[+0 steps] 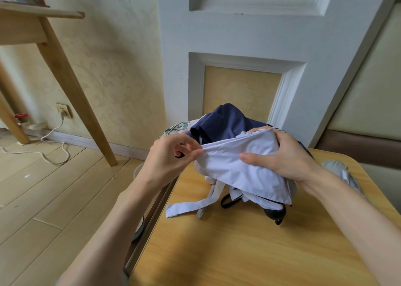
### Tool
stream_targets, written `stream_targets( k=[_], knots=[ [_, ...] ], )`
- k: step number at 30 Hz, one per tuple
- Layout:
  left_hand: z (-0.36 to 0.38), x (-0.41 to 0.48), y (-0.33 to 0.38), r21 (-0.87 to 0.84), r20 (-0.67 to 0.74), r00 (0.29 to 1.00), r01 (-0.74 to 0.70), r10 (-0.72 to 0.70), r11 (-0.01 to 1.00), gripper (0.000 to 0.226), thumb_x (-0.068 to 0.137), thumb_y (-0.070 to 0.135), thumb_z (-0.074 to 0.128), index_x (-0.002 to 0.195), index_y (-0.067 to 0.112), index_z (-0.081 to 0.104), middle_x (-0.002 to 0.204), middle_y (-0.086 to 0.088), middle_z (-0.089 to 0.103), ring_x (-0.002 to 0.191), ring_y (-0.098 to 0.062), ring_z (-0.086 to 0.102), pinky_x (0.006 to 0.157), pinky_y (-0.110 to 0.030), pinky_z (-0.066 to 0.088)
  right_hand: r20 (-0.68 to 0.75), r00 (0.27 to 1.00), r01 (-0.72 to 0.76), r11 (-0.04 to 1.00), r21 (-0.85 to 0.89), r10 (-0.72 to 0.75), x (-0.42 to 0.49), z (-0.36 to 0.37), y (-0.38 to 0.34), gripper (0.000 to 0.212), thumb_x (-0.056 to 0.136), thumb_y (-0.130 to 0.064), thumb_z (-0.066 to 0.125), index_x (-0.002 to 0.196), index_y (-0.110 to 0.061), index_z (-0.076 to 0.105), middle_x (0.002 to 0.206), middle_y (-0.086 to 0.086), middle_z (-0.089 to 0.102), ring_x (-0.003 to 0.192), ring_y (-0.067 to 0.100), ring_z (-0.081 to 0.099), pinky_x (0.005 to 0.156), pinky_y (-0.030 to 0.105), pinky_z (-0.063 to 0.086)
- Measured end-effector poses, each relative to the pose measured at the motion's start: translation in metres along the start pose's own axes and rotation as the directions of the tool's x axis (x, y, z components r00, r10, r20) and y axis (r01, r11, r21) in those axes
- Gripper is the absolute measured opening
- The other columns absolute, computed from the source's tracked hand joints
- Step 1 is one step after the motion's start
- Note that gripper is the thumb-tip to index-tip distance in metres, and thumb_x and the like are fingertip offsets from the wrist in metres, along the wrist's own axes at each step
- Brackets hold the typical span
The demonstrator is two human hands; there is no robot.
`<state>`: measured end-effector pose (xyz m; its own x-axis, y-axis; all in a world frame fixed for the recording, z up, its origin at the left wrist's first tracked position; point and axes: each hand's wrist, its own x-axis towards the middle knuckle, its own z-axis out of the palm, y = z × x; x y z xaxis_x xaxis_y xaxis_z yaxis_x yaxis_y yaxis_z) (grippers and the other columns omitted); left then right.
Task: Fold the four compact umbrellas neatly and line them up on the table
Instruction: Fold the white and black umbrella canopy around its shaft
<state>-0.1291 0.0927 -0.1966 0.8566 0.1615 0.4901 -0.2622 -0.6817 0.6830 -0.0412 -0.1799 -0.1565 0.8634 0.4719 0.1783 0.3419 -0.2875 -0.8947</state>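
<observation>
A white compact umbrella is held above the wooden table. My left hand pinches a fold of its canopy at the left edge. My right hand grips the bundled canopy from the right, thumb on top. Its white strap trails onto the table, and a black handle pokes out beneath. Behind lies a navy umbrella, loosely heaped. A floral-patterned umbrella peeks out at the far left edge. A grey umbrella lies at the table's right edge.
The table's left edge drops to a wooden floor. A wooden stand's slanted leg is at the left, with a white cable on the floor. A white panelled wall stands right behind the table.
</observation>
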Motion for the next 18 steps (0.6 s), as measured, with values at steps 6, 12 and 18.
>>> stream_targets(
  k=[6, 12, 18],
  knots=[
    [-0.002, 0.001, -0.004, 0.015, 0.047, 0.996, 0.078, -0.079, 0.997, 0.004, 0.091, 0.027, 0.080, 0.089, 0.027, 0.077, 0.099, 0.011, 0.068, 0.083, 0.003, 0.065, 0.067, -0.014, 0.049, 0.028, 0.997, 0.068, 0.992, -0.107, -0.065, 0.007, 0.003, 0.004, 0.057, 0.068, -0.027, 0.098, 0.117, -0.029, 0.068, 0.109, -0.016, 0.076, 0.100, 0.000, 0.072, 0.084, 0.017, 0.058],
    [-0.007, 0.001, 0.000, -0.200, 0.215, 0.973, 0.130, -0.086, 0.971, 0.018, 0.102, 0.024, 0.069, 0.093, 0.009, 0.075, 0.095, 0.005, 0.069, 0.086, -0.006, 0.065, 0.078, -0.018, 0.049, 0.052, 0.993, 0.121, 0.944, -0.308, -0.110, 0.013, 0.004, 0.010, 0.062, 0.065, -0.038, 0.100, 0.117, -0.037, 0.064, 0.112, -0.018, 0.072, 0.101, -0.004, 0.067, 0.091, 0.021, 0.053],
    [-0.004, 0.000, -0.003, -0.195, 0.447, 0.891, 0.186, -0.082, 0.963, 0.034, 0.106, 0.031, 0.063, 0.086, 0.004, 0.066, 0.073, 0.004, 0.058, 0.069, -0.010, 0.055, 0.068, -0.025, 0.045, 0.029, 0.992, 0.125, 0.934, -0.335, -0.122, 0.011, 0.007, 0.014, 0.059, 0.068, -0.041, 0.098, 0.116, -0.041, 0.063, 0.113, -0.020, 0.071, 0.101, -0.004, 0.066, 0.090, 0.025, 0.054]
  ],
)
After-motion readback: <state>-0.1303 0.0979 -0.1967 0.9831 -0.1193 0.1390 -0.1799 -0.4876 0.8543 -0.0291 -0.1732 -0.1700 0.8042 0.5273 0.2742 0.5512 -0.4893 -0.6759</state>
